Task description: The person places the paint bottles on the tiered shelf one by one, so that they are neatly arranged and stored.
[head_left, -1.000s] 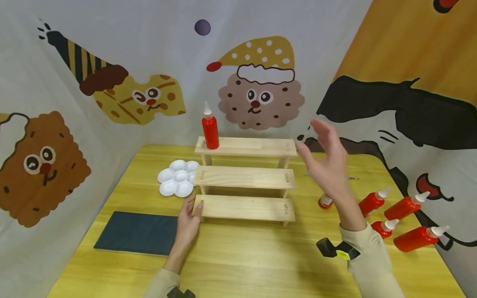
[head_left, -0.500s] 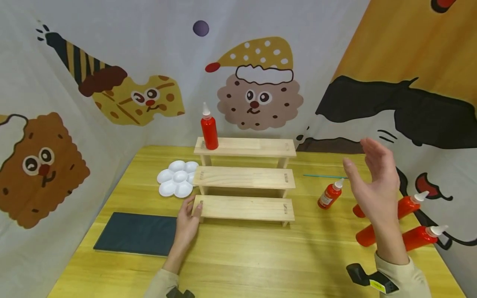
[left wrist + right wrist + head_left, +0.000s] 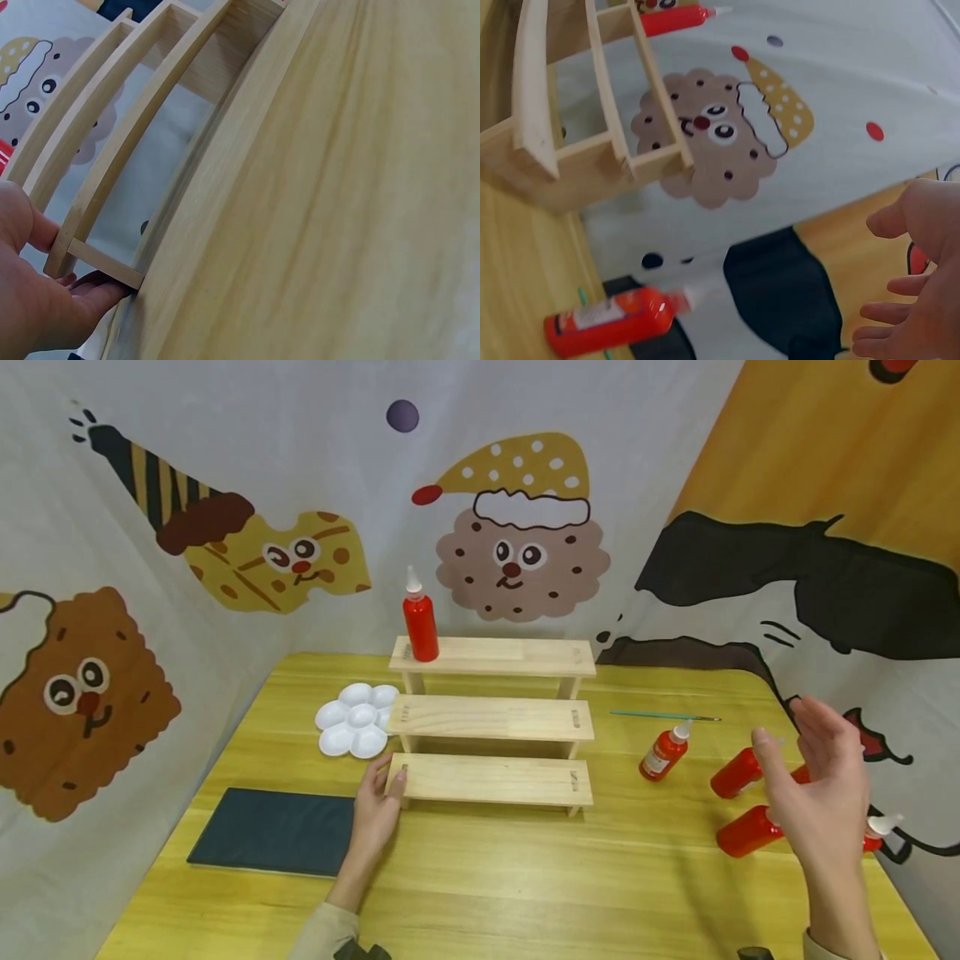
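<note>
you can read no words or numbers: the white label [image 3: 656, 766] on one red bottle [image 3: 670, 748] is too blurred.

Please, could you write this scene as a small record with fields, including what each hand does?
Stand: three-step wooden stand on a yellow table
Left hand: grips the left end of the lowest step
Right hand: raised, holds nothing, partly covers the bottles at right in the head view
Top step: one red bottle, upright near the left end
Right of stand: more red bottles and a thin paintbrush
Left of stand: white palette and dark flat panel
</note>
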`<state>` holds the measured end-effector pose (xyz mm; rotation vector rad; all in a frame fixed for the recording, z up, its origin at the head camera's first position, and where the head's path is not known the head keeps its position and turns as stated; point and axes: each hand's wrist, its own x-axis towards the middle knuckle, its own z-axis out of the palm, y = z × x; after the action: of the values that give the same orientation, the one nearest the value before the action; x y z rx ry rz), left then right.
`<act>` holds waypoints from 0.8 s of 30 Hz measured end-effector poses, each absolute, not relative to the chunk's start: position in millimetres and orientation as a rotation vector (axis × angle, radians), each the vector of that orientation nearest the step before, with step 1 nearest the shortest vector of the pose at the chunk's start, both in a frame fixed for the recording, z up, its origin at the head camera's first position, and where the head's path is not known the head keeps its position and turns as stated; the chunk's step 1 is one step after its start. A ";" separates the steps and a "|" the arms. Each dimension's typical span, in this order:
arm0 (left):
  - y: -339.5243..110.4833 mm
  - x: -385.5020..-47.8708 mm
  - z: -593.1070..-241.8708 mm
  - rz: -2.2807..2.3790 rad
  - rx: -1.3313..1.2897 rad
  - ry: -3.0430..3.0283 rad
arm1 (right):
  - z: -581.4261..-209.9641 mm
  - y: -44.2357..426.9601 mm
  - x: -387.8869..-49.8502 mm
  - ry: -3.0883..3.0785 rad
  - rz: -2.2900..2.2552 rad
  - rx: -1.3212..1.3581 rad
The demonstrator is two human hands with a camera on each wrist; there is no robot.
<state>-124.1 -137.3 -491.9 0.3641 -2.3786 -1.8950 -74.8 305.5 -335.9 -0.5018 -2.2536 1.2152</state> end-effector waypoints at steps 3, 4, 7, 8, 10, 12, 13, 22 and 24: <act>-137.2 -123.7 -491.8 -1.894 0.374 -2.373 | -343.3 313.3 -69.3 -2.248 1.229 -0.592; -137.3 -123.5 -491.8 -1.892 0.375 -2.372 | -346.5 315.7 -67.7 -2.249 1.226 -0.618; -137.4 -123.3 -491.2 -1.902 0.373 -2.365 | -356.5 322.3 -62.7 -2.256 1.213 -0.689; -137.5 -123.4 -491.0 -1.905 0.366 -2.362 | -360.2 324.7 -61.1 -2.259 1.212 -0.707; -137.7 -123.5 -490.7 -1.907 0.362 -2.364 | -367.6 328.3 -57.7 -2.271 1.214 -0.741; -138.1 -123.4 -490.1 -1.911 0.363 -2.362 | -374.3 331.8 -55.0 -2.289 1.213 -0.779; -138.2 -123.3 -490.1 -1.914 0.364 -2.361 | -377.7 333.4 -53.7 -2.299 1.215 -0.797; -138.3 -123.1 -490.8 -1.907 0.358 -2.365 | -398.8 347.6 -51.6 -2.343 1.301 -0.975; -138.2 -123.0 -490.4 -1.915 0.353 -2.358 | -404.5 351.6 -52.1 -2.354 1.325 -1.004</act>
<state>-123.0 -138.2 -490.4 0.3527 -2.3584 -1.9152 -52.1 351.6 -404.5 -1.0039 -2.3545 1.3247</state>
